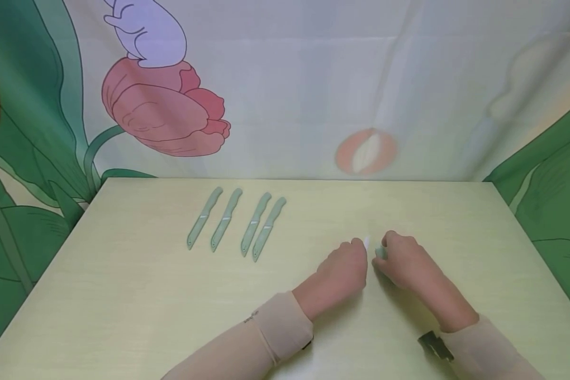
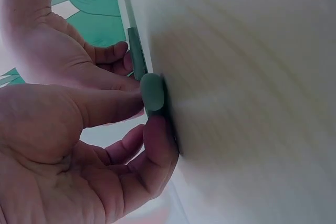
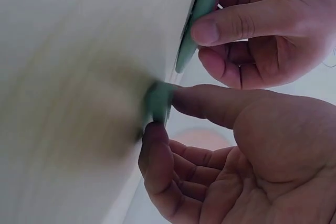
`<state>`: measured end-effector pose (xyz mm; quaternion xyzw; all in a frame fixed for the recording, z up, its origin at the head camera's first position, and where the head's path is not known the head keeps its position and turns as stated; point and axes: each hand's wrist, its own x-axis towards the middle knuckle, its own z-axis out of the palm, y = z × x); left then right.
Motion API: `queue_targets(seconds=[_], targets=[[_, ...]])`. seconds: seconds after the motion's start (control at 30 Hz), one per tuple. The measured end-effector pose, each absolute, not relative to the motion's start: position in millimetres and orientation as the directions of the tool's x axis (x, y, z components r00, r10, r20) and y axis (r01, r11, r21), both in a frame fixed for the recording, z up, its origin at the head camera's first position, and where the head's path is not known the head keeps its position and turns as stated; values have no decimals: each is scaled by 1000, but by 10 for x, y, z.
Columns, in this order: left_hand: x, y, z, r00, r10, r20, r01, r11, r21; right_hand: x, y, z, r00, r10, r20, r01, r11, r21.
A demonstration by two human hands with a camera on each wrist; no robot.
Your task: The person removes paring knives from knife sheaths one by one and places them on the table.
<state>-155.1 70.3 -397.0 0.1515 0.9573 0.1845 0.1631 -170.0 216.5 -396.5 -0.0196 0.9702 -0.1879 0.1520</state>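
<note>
Between the thumb and fingers of my left hand (image 1: 339, 272) is the rounded green handle (image 3: 206, 11) of a small knife, low over the table. A pale sliver of its blade (image 1: 367, 243) shows between the two hands in the head view. My right hand (image 1: 406, 258) pinches a green blade sheath (image 3: 159, 100), blurred in the right wrist view and mostly covered by fingers in the head view. Sheath and handle are close together, the hands almost meeting. The handle's butt end (image 2: 153, 92) faces the left wrist camera.
Several green sheathed knives lie slanted on the table to the left: one far left (image 1: 204, 218), another beside it (image 1: 226, 219), then a closer pair (image 1: 256, 224). Behind the pale table (image 1: 123, 295) hangs a printed curtain (image 1: 285, 95) with flowers and leaves.
</note>
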Motion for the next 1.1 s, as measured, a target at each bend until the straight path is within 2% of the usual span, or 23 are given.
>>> queue_targets(seconds=[0.57, 1.1], targets=[[-1560, 745, -3987, -877, 402, -265, 258, 857, 447, -1674, 2163, -3975, -938, -126, -323, 16, 915, -403], [-1550, 801, -3965, -901, 335, -274, 182, 867, 464, -1669, 2163, -3962, -942, -125, -310, 10, 917, -399]])
